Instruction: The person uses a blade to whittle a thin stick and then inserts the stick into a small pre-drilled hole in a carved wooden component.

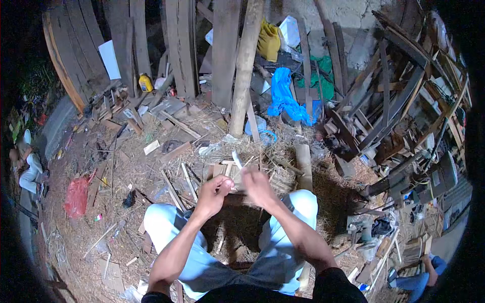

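Observation:
Above my knees, my right hand (258,188) is closed, with a narrow, pale, blade-like piece (237,159) standing up from its fingers and tilted to the left. Whether it is a knife blade or a strip of wood, I cannot tell. Just to the left, my left hand (212,196) is curled with thumb and fingers together. A small pinkish rounded spot shows at its fingertips; it may be a fingertip or a held thing. The two hands are close but apart. Beneath and beyond them lie short wooden pieces (221,169), partly hidden by the hands.
A wooden post (246,70) rises ahead, with a blue plastic sheet (286,96) to its right. Wood scraps and shavings litter the ground. A red plastic bag (77,197) lies at left, and stacked timber (399,106) leans at right. Other people sit at far left and lower right.

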A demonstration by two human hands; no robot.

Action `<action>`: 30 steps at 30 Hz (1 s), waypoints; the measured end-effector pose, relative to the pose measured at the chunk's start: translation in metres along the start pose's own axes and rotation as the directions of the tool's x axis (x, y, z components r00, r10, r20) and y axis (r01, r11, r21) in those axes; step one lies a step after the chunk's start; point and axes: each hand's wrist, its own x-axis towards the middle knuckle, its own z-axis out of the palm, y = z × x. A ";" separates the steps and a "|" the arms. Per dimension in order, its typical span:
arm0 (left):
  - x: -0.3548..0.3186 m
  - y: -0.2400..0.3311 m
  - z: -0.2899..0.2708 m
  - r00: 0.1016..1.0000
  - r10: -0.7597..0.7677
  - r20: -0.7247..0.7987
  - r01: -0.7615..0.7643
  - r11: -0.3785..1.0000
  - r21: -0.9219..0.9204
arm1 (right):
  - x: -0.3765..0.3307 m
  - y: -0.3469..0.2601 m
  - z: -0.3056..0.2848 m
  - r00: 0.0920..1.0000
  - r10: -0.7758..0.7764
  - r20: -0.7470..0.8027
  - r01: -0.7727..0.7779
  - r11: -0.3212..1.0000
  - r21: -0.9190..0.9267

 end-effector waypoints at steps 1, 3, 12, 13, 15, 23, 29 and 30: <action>0.000 0.001 0.000 1.000 -0.017 0.003 0.017 1.000 0.017 | 0.003 -0.002 -0.007 0.995 0.101 -0.010 -0.100 0.994 0.032; 0.003 0.007 0.002 0.999 -0.050 0.005 0.050 0.998 0.049 | 0.004 -0.001 -0.006 0.999 0.043 0.008 -0.044 0.998 0.048; 0.006 0.005 0.004 1.000 -0.006 -0.006 0.007 0.998 0.060 | -0.007 -0.004 0.008 0.989 0.018 0.145 -0.007 0.997 -0.076; 0.004 0.004 0.001 1.000 -0.024 0.008 0.023 0.998 0.064 | -0.007 -0.013 0.004 0.969 0.143 0.201 -0.141 0.990 -0.025; 0.003 0.007 0.000 0.999 -0.002 0.032 0.001 0.999 0.032 | 0.001 -0.005 -0.005 0.972 0.189 0.138 -0.203 0.975 0.094; 0.000 0.017 0.002 0.997 -0.051 0.058 0.052 0.999 -0.004 | 0.011 -0.001 -0.019 0.951 0.296 0.093 -0.299 0.954 0.018; 0.000 0.018 -0.001 0.999 -0.011 0.037 0.008 0.997 0.072 | 0.004 0.008 -0.006 0.995 0.090 0.053 -0.091 0.996 0.019; -0.001 0.019 -0.002 0.999 -0.002 0.042 -0.001 0.997 0.081 | 0.008 -0.001 -0.014 0.979 0.199 0.047 -0.201 0.978 0.048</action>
